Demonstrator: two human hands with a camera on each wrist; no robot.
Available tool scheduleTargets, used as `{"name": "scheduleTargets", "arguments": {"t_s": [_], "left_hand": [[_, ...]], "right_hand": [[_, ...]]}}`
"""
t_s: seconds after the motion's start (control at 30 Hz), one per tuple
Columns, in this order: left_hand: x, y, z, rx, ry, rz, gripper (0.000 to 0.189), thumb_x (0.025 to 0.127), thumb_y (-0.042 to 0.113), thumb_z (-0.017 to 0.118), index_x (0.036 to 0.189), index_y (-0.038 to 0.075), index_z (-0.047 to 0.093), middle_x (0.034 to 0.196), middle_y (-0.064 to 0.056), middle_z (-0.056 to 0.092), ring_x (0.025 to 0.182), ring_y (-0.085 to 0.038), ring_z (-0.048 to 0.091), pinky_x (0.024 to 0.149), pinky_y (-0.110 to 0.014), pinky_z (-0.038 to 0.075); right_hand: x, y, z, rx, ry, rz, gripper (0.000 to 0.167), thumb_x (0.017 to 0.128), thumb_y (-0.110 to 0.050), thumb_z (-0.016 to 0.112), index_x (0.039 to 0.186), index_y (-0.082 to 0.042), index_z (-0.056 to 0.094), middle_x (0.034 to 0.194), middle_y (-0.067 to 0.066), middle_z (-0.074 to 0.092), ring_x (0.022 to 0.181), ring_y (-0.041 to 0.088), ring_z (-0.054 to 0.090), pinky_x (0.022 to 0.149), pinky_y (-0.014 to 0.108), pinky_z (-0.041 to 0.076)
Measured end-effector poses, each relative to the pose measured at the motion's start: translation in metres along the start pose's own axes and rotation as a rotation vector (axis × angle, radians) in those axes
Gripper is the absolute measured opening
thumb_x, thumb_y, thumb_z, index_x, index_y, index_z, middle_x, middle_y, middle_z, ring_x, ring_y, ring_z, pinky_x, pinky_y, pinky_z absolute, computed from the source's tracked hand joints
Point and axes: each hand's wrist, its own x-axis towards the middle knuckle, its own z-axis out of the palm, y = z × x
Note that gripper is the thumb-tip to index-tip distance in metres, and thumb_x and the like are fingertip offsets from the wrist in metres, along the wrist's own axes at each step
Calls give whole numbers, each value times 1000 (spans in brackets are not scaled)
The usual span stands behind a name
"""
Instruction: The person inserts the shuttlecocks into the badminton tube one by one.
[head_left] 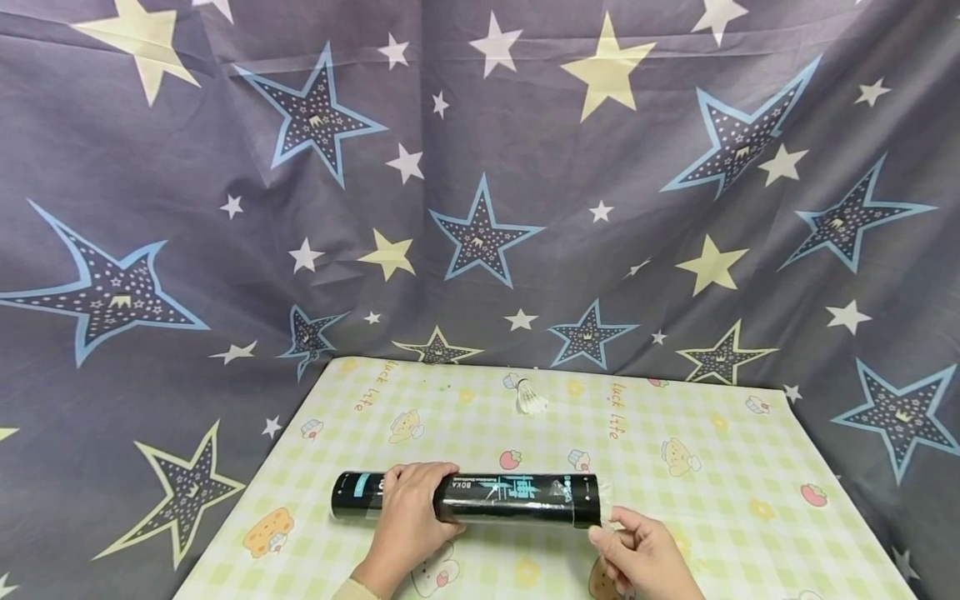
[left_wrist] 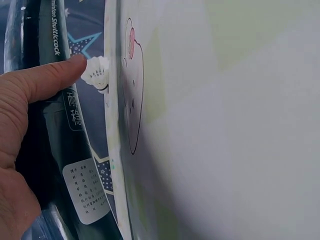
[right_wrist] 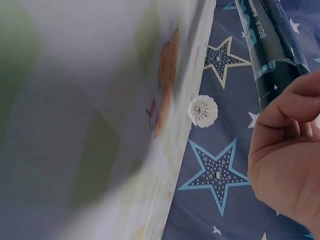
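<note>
A black shuttlecock tube [head_left: 517,498] with blue and white print lies sideways just above the table, wrapped in glossy clear film. My left hand [head_left: 415,508] grips it left of its middle; in the left wrist view the thumb [left_wrist: 55,79] lies along the tube [left_wrist: 50,130] beside white lettering. At the tube's right end, loose clear plastic wrap [head_left: 606,493] sticks out. My right hand [head_left: 641,552] pinches at this wrap with thumb and curled fingers. The right wrist view shows the curled fingers [right_wrist: 287,107] against the tube's end; what lies between their tips is hidden.
A white feather shuttlecock [head_left: 532,397] lies near the back edge of the table. A green-and-white checked cloth [head_left: 720,467] with cartoon prints covers the tabletop. Behind and beside it hangs a dark star-patterned curtain [head_left: 525,142].
</note>
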Motion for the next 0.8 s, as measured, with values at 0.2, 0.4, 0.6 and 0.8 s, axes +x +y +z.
{"name": "scheduleTargets", "arguments": {"t_s": [0.2, 0.4, 0.6, 0.8], "left_hand": [[0, 0, 1, 5, -7, 6, 85, 44, 34, 109, 120, 24, 73, 118, 9, 79, 112, -16, 69, 100, -46, 38], [0, 1, 1, 9, -1, 6, 85, 43, 33, 109, 120, 26, 73, 117, 9, 79, 111, -16, 69, 100, -45, 39], [1, 1, 0, 9, 6, 3, 83, 45, 34, 109, 120, 25, 73, 117, 9, 79, 111, -16, 70, 100, -45, 39], [1, 2, -1, 8, 5, 3, 83, 44, 31, 109, 119, 25, 74, 116, 9, 79, 110, -16, 70, 100, -45, 39]], "right_hand": [[-1, 2, 5, -17, 39, 4, 37, 102, -28, 73, 123, 3, 70, 52, -4, 59, 39, 5, 48, 43, 20, 46], [-1, -1, 5, -22, -12, 8, 44, 105, -31, 68, 135, 1, 67, 50, -6, 58, 37, 3, 46, 40, 16, 42], [0, -2, 5, 54, -122, -15, 50, 109, -31, 61, 145, 4, 59, 52, -7, 57, 41, 2, 49, 43, 15, 44], [1, -1, 6, 151, -200, 40, 54, 110, -32, 60, 149, 4, 55, 54, -6, 57, 47, 8, 54, 47, 21, 45]]}}
